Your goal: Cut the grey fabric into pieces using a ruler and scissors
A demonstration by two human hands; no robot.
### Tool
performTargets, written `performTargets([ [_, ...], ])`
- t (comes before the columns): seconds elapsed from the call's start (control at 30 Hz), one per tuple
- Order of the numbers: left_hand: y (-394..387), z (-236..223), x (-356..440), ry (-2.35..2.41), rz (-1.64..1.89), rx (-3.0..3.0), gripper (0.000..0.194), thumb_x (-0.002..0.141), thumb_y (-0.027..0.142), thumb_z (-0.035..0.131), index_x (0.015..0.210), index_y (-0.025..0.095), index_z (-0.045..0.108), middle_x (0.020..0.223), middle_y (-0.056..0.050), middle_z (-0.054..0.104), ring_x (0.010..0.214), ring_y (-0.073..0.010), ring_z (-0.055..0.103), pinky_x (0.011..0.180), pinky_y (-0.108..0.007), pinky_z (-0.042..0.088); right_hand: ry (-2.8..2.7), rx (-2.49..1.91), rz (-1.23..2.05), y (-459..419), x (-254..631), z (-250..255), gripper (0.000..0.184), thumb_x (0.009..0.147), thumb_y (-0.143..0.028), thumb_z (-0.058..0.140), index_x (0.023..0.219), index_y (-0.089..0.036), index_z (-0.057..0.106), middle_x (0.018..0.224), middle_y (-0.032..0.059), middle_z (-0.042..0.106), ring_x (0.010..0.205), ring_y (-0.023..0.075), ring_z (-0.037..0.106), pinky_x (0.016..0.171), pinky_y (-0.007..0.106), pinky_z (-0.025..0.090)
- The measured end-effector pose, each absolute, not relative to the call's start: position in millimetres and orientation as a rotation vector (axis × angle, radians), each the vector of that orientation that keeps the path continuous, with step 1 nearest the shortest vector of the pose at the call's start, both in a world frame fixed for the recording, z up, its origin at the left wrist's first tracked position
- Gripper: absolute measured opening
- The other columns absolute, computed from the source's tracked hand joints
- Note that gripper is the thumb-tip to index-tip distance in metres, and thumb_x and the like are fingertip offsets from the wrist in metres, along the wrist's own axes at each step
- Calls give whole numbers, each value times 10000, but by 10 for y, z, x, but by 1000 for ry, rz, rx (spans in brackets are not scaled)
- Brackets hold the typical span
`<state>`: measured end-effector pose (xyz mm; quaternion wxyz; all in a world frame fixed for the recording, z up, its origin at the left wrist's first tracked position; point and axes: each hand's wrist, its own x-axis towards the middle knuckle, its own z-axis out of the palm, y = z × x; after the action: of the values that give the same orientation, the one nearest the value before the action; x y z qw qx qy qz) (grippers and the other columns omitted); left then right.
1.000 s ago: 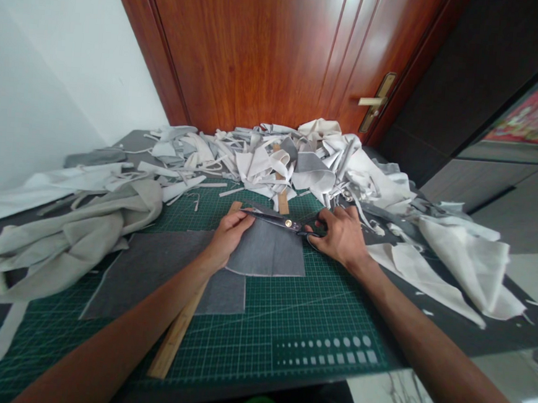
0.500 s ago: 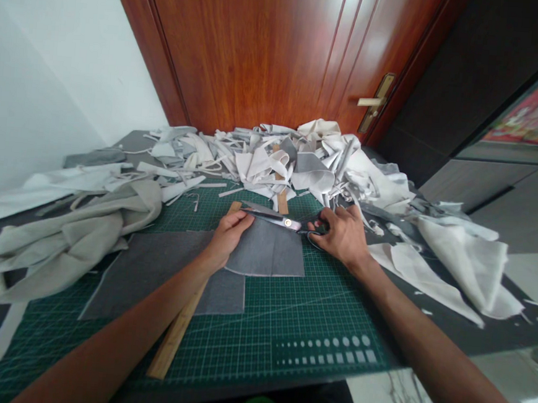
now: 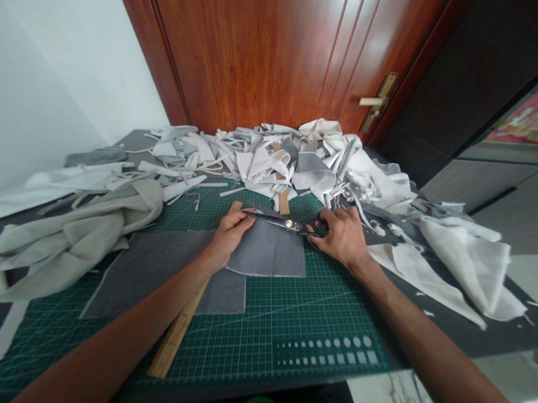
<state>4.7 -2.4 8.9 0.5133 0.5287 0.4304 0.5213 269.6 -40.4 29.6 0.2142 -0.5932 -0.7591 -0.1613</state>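
Note:
A grey fabric piece [image 3: 269,251] lies on the green cutting mat [image 3: 287,327]. My left hand [image 3: 228,234] rests on its upper left corner, fingers curled and pressing the cloth down. Large scissors [image 3: 277,219] lie along the fabric's far edge, blades pointing left and nearly closed. My right hand [image 3: 341,233] grips the scissors' dark handles at the right. A larger dark grey cloth [image 3: 152,267] lies under and to the left of the fabric piece.
A wooden ruler [image 3: 180,325] runs under my left forearm toward the mat's front edge. A heap of white and grey fabric scraps [image 3: 291,160] fills the back of the table before a wooden door [image 3: 272,46]. Beige cloth [image 3: 70,235] lies at the left, white pieces [image 3: 455,259] at the right.
The scissor blades opened slightly half a second ago and have come nearly together again along the fabric's far edge. Both hands stay where they were.

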Motion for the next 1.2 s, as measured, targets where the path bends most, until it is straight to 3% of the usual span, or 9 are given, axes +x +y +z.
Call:
performTargets([
  [0.23, -50, 128, 33, 1020, 1205, 1269, 387, 703, 562, 805, 705, 185, 720, 626, 20, 569, 592, -143, 473, 579, -266, 346, -2089, -1658, -432, -403, 2705, 313, 276, 870, -460, 583, 755, -212, 624, 660, 24, 642, 611, 183, 513, 814, 370, 318],
  [0.5, -24, 104, 48, 1040, 1289, 1296, 311, 674, 499, 819, 674, 202, 725, 689, -3, 612, 697, -177, 533, 632, -272, 378, -2132, -1640, -410, -413, 2676, 292, 306, 844, -502, 625, 817, -197, 630, 727, 46, 675, 687, 212, 560, 823, 369, 318],
  [0.8, -70, 145, 35, 986, 1219, 1278, 362, 734, 540, 800, 763, 182, 755, 717, 4, 627, 671, -155, 517, 637, -265, 377, -2105, -1646, -396, -392, 2710, 279, 324, 879, -503, 585, 740, -212, 614, 662, 23, 687, 587, 177, 540, 808, 373, 310],
  [1.07, -53, 122, 54, 1040, 1266, 1244, 307, 688, 489, 826, 731, 195, 752, 708, -1, 634, 704, -178, 556, 648, -274, 400, -2169, -1646, -378, -428, 2658, 301, 356, 860, -556, 611, 823, -203, 640, 727, 47, 682, 716, 227, 584, 836, 384, 318],
  [1.2, -61, 141, 55, 1002, 1250, 1247, 346, 699, 525, 826, 752, 189, 761, 732, -11, 657, 725, -181, 568, 671, -276, 413, -2177, -1661, -374, -419, 2655, 290, 349, 884, -542, 600, 770, -213, 626, 694, 28, 679, 665, 207, 568, 836, 381, 317],
])
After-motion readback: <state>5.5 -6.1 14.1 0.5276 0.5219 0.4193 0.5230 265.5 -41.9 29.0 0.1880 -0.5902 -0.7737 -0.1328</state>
